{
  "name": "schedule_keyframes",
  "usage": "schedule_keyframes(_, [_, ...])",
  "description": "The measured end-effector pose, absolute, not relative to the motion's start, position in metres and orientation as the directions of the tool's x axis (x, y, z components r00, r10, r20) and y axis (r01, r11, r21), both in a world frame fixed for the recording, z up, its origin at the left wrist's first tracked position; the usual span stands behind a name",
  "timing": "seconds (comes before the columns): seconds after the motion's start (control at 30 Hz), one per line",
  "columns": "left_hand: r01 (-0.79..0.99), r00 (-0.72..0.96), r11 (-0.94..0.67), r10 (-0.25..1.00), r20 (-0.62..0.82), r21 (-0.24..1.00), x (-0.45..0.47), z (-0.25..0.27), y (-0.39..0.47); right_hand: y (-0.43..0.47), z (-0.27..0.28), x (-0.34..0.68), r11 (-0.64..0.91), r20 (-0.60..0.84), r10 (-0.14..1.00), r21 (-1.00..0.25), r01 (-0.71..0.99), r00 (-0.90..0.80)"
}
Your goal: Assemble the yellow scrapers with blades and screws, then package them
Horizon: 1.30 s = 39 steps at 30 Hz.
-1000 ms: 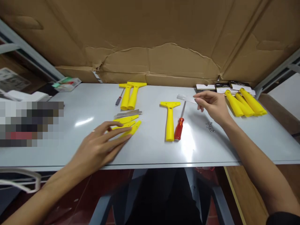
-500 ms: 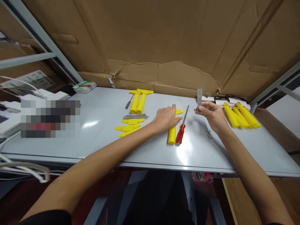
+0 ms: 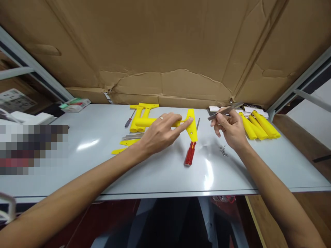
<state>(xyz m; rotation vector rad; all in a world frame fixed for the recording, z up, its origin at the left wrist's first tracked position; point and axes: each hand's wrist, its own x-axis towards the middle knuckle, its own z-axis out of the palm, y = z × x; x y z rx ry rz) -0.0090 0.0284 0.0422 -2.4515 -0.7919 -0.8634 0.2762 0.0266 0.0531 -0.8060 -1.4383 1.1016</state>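
My left hand (image 3: 164, 131) is closed around a yellow scraper handle (image 3: 191, 129), lifted off the table with its wide T-shaped head pointing right. My index finger lies along the neck up to that head, where small holes show. In my right hand (image 3: 231, 127), a flat grey metal blade (image 3: 225, 111) is pinched between thumb and fingers, tilted up to the right. Below the yellow head lies a red-handled screwdriver (image 3: 190, 154), its shaft partly hidden by the head. A small pile of screws (image 3: 222, 151) sits on the table near my right wrist.
Two yellow scraper handles (image 3: 147, 111) and a small screwdriver (image 3: 128, 121) lie at the back left. Metal blades (image 3: 131, 136) and yellow plates (image 3: 129, 142) are partly behind my left arm. Several yellow handles (image 3: 263, 125) lie right. Cardboard (image 3: 160, 82) borders the table's back.
My left hand has picked up the yellow scraper handle and turned it sideways, head to the right. The blade in my right hand has gone from upright to slanted. The view has shifted slightly.
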Motion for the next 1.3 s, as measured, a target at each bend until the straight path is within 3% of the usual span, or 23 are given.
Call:
schedule_keyframes(0.1, [0.621, 0.656, -0.737, 0.303, 0.692, -0.266, -0.014, 0.037, 0.022, 0.023, 0.052, 0.273, 0.366, 0.381, 0.905, -0.924, -0.110, -0.192])
schedule_keyframes(0.17, [0.623, 0.602, -0.755, 0.297, 0.741, -0.204, -0.013, 0.039, 0.015, 0.020, 0.050, 0.270, 0.367, 0.384, 0.899, -0.923, -0.116, -0.209])
schedule_keyframes(0.2, [0.620, 0.551, -0.776, 0.324, 0.769, -0.117, -0.012, 0.041, 0.011, 0.019, 0.049, 0.269, 0.374, 0.392, 0.896, -0.919, -0.124, -0.210])
schedule_keyframes(0.23, [0.604, 0.488, -0.797, 0.384, 0.784, 0.014, -0.009, 0.045, 0.007, 0.018, 0.048, 0.268, 0.387, 0.407, 0.889, -0.913, -0.131, -0.210])
schedule_keyframes(0.3, [0.486, 0.367, -0.775, 0.601, 0.710, 0.404, -0.005, 0.054, 0.000, 0.015, 0.047, 0.267, 0.434, 0.453, 0.865, -0.892, -0.129, -0.218])
schedule_keyframes(0.37, [0.225, 0.379, -0.567, 0.800, 0.465, 0.792, -0.002, 0.062, -0.004, 0.014, 0.047, 0.268, 0.475, 0.487, 0.835, -0.873, -0.112, -0.254])
schedule_keyframes(0.43, [0.004, 0.504, -0.261, 0.834, 0.224, 0.965, 0.000, 0.064, -0.006, 0.013, 0.049, 0.269, 0.484, 0.490, 0.812, -0.869, -0.105, -0.317])
schedule_keyframes(0.5, [-0.079, 0.594, -0.064, 0.798, 0.098, 0.995, 0.001, 0.062, -0.007, 0.012, 0.050, 0.270, 0.471, 0.479, 0.787, -0.873, -0.123, -0.389])
schedule_keyframes(0.6, [-0.064, 0.628, 0.029, 0.778, 0.018, 0.998, 0.000, 0.055, -0.011, 0.009, 0.052, 0.271, 0.413, 0.432, 0.748, -0.897, -0.156, -0.504])
schedule_keyframes(0.83, [0.179, 0.557, -0.055, 0.829, -0.055, 0.982, 0.000, 0.060, -0.029, -0.007, 0.050, 0.257, 0.430, 0.360, 0.857, -0.894, 0.128, -0.368])
schedule_keyframes(1.13, [0.223, 0.502, -0.053, 0.862, -0.068, 0.973, 0.004, 0.051, -0.035, -0.014, 0.046, 0.239, 0.270, 0.234, 0.898, -0.962, 0.045, -0.373])
schedule_keyframes(1.3, [0.198, 0.513, -0.096, 0.858, -0.020, 0.975, 0.002, 0.053, -0.033, -0.013, 0.039, 0.236, 0.344, 0.275, 0.873, -0.932, 0.109, -0.402])
